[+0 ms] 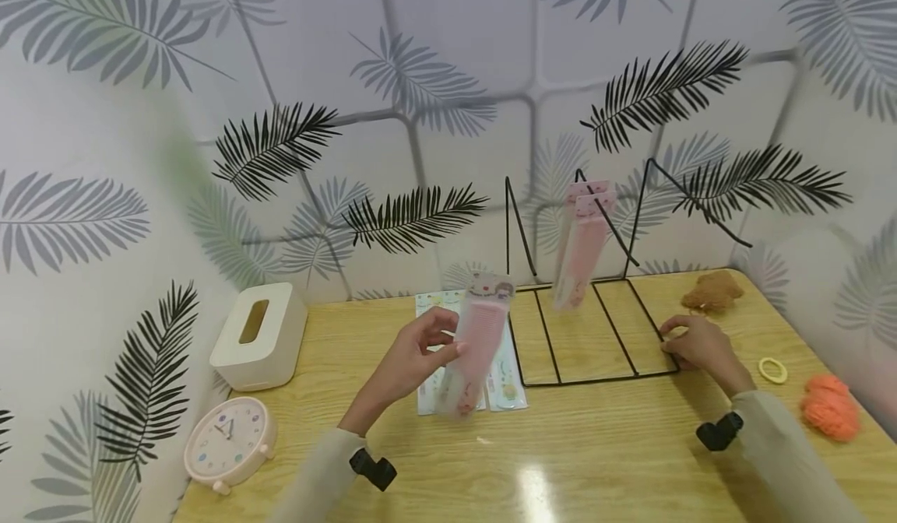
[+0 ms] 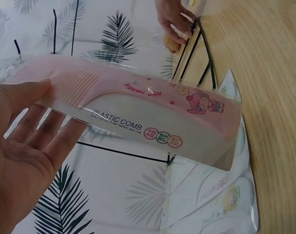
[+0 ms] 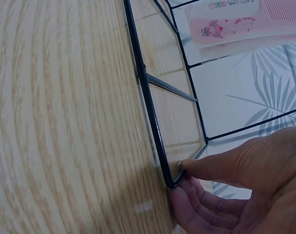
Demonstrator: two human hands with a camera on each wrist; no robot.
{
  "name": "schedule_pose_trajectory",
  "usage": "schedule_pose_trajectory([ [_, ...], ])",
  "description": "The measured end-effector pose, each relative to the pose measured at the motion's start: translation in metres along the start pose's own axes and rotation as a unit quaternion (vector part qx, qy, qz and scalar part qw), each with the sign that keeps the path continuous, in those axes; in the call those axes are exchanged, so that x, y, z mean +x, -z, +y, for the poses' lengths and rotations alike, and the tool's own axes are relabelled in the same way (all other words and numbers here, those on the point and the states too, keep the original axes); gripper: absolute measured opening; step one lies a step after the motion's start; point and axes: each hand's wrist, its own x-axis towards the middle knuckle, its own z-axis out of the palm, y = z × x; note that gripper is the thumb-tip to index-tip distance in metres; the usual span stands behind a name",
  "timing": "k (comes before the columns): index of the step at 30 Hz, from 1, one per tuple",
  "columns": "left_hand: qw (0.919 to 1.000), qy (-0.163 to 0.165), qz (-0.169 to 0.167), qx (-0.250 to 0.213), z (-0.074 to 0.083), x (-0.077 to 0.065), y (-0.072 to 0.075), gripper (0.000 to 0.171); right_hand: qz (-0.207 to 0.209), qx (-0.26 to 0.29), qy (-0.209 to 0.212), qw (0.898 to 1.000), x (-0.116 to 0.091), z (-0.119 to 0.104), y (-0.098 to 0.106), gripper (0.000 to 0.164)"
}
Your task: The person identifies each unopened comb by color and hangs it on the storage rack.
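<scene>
My left hand [image 1: 413,356] pinches a packaged pink plastic comb [image 1: 482,336] between thumb and fingers, holding it above the table left of the rack. Cartoon print and the words "PLASTIC COMB" show on the clear sleeve in the left wrist view. A black wire display rack [image 1: 596,379] stands on the table, with upright hooks at its back. From one hook hang pink comb packages [image 1: 587,243]; how many overlap I cannot tell. With thumb and fingers, my right hand [image 3: 235,185] grips the rack's right side near its front corner. Pale blue printed packages [image 1: 508,375] lie behind the held comb.
At the left stand a white tissue box [image 1: 280,336] and a pink round clock [image 1: 227,439]. Along the right lie a brown fluffy item [image 1: 713,291], a yellow ring [image 1: 773,370] and an orange fluffy bundle [image 1: 831,408]. A leaf-patterned wall covering [image 1: 455,56] rises behind the table.
</scene>
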Motion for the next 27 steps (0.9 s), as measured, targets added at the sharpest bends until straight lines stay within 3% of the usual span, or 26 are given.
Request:
schedule_pose_trajectory([
  [5, 0.9990, 0.007, -0.044, 0.002, 0.002, -0.001, -0.020, 0.020, 0.000, -0.001, 0.000, 1.000, -0.001, 0.000, -0.001, 0.029],
  [9, 0.9983, -0.001, -0.058, -0.003, 0.005, 0.005, -0.035, 0.018, 0.003, -0.006, 0.002, 1.000, -0.001, -0.001, -0.001, 0.029],
  [19, 0.9971, -0.046, -0.051, -0.032, 0.012, 0.029, -0.076, 0.017, 0.008, -0.009, 0.001, 1.000, 0.001, -0.001, 0.000, 0.029],
  [27, 0.9960, -0.058, -0.034, -0.060, 0.020, 0.046, -0.109, 0.021, 0.013, -0.013, -0.002, 1.000, 0.000, -0.001, 0.000, 0.028],
])
